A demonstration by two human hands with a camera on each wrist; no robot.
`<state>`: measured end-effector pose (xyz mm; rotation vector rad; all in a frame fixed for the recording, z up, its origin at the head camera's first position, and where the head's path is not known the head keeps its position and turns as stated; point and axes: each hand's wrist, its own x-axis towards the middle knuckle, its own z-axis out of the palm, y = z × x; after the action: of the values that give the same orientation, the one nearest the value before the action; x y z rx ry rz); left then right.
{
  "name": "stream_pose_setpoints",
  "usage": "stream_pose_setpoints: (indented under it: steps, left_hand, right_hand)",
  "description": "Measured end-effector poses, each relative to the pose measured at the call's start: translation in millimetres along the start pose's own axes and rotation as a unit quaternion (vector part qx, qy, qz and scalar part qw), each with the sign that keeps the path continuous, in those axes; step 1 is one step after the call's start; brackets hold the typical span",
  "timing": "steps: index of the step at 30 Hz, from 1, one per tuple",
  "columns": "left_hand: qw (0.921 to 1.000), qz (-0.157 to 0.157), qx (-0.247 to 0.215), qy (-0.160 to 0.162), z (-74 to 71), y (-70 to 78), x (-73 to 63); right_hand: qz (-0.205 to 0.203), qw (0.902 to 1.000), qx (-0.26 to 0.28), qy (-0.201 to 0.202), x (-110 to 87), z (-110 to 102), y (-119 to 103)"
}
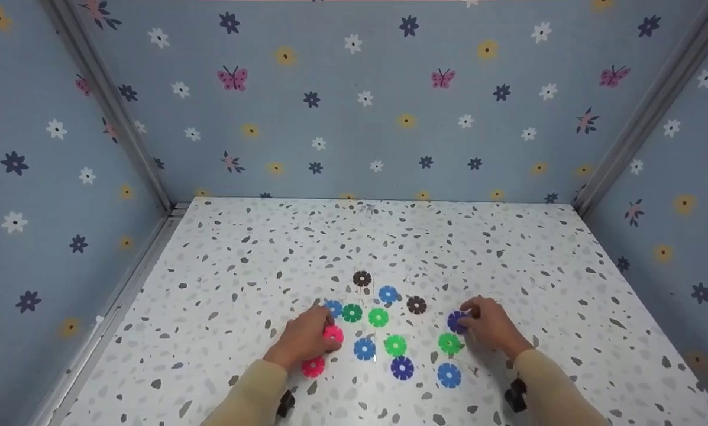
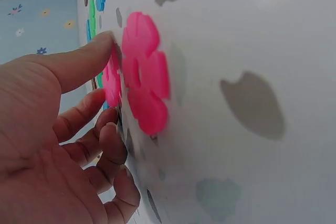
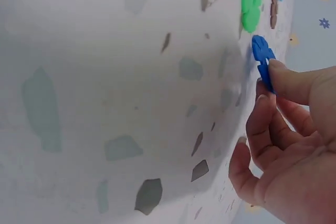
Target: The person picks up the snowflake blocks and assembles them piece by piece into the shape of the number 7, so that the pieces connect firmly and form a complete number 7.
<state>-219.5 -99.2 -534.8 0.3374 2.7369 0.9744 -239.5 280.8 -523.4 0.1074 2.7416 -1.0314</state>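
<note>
The left hand (image 1: 304, 335) pinches a pink disc (image 1: 336, 332), the right hand (image 1: 492, 323) a purple disc (image 1: 453, 322)

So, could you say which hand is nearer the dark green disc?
Left. The left hand is just left of the dark green disc; the right hand is farther off to its right.
</note>
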Motion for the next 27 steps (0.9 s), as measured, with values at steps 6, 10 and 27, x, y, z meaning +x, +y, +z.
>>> stream_pose_setpoints:
  steps: [6,10,27]
  left_hand:
    - [0.9995,0.027,-0.013,0.005,2.3,1.1,1.1]
    - [0.9983,0.044,-0.020,0.031,6.1,6.3,3.7]
    - [0.9872,0.126,-0.070,0.069,22.0,38.6,9.2]
  right_hand:
    - [-0.016,0.9986,0.050,0.007,-0.9,1.6,-4.8]
    - [-0.029,0.9951,0.094,0.000,-3.8,4.5,-9.4]
    - [-0.031,0.9715,0.233,-0.032,-18.2,32.3,-43.5]
